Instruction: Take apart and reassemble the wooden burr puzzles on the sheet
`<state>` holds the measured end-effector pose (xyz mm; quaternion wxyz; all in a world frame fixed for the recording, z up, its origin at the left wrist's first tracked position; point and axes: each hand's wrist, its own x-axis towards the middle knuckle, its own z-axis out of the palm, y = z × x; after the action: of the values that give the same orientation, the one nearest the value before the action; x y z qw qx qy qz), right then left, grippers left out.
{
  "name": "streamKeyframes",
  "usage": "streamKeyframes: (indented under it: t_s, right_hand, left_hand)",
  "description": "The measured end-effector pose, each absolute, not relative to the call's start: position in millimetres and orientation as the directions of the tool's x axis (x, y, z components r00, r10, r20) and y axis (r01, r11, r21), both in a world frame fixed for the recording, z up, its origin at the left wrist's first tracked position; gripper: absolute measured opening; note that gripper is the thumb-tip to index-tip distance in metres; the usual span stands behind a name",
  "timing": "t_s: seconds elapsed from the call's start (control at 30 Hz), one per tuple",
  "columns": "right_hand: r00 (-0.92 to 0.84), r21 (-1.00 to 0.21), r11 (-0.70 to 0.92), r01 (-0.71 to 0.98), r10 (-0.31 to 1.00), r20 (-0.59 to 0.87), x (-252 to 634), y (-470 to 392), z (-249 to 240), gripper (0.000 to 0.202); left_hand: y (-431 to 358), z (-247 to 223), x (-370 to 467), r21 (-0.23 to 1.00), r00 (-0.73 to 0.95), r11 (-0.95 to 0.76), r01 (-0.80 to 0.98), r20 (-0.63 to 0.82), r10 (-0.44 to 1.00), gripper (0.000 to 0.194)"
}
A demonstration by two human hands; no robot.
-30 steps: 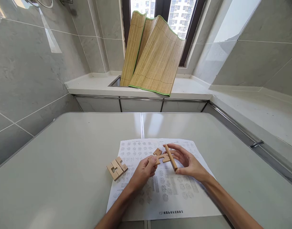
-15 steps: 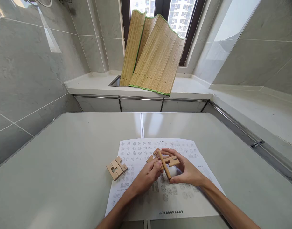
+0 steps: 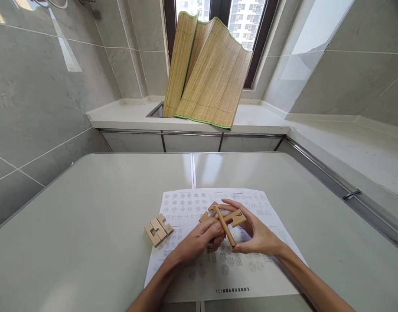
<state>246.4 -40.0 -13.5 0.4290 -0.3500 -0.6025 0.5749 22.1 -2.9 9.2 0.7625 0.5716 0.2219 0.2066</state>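
Over the printed sheet, my left hand [image 3: 199,242] is closed around several notched wooden puzzle pieces that cross each other. One of them, a flat piece with a dark mark [image 3: 238,216], sticks out toward my right palm. Another notched piece [image 3: 204,216] shows beyond my left fingers. A narrow wooden puzzle piece [image 3: 226,227] lies slantwise across the front. My right hand [image 3: 260,236] grips it by its ends, thumb at the near end and fingertips at the far one. How the pieces interlock is partly hidden by my left fingers.
Several more notched wooden pieces [image 3: 158,230] lie together left of my hands, partly on the sheet's edge. The white paper sheet [image 3: 225,284] carries small printed diagrams. Beyond the pale table [image 3: 88,225], a folded bamboo mat [image 3: 212,78] leans at the window.
My right hand and the narrow piece have shifted very slightly, with the near end a little lower and to the right. The grips are the same, and the loose pieces stay put.
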Motion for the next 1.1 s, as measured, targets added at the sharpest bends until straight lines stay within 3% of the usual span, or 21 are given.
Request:
streamKeyframes:
  t_s: [0.4, 0.6, 0.7, 0.8, 0.93, 1.1]
  right_hand:
    - [-0.391, -0.992, 0.122, -0.032, 0.912, 0.125, 245, -42, -6, 0.104]
    - [-0.346, -0.984, 0.178, -0.027, 0.922, 0.176, 243, -38, -6, 0.103]
    - [-0.266, -0.952, 0.242, 0.189, 0.946, 0.187, 239, -36, -8, 0.079]
    - [-0.238, -0.834, 0.317, 0.452, 0.944, 0.23, 234, -36, -14, 0.063]
    - [-0.319, -0.663, 0.422, 0.619, 0.906, 0.278, 227, -36, -28, 0.067]
    - [-0.409, -0.549, 0.492, 0.676, 0.87, 0.276, 226, -34, -37, 0.067]
  left_hand:
    - [-1, 15, 19, 0.937, 0.835, 0.348, -0.036, -0.163, 0.525, 0.04]
    - [1, 15, 17, 0.964, 0.732, 0.252, -0.091, -0.106, 0.673, 0.041]
    - [4, 14, 16, 0.967, 0.595, 0.2, -0.157, -0.069, 0.801, 0.039]
    - [7, 14, 14, 0.97, 0.467, 0.137, -0.203, -0.027, 0.884, 0.037]
    - [10, 13, 13, 0.966, 0.36, 0.103, -0.238, -0.01, 0.933, 0.034]
    - [11, 13, 14, 0.965, 0.345, 0.117, -0.237, -0.029, 0.938, 0.037]
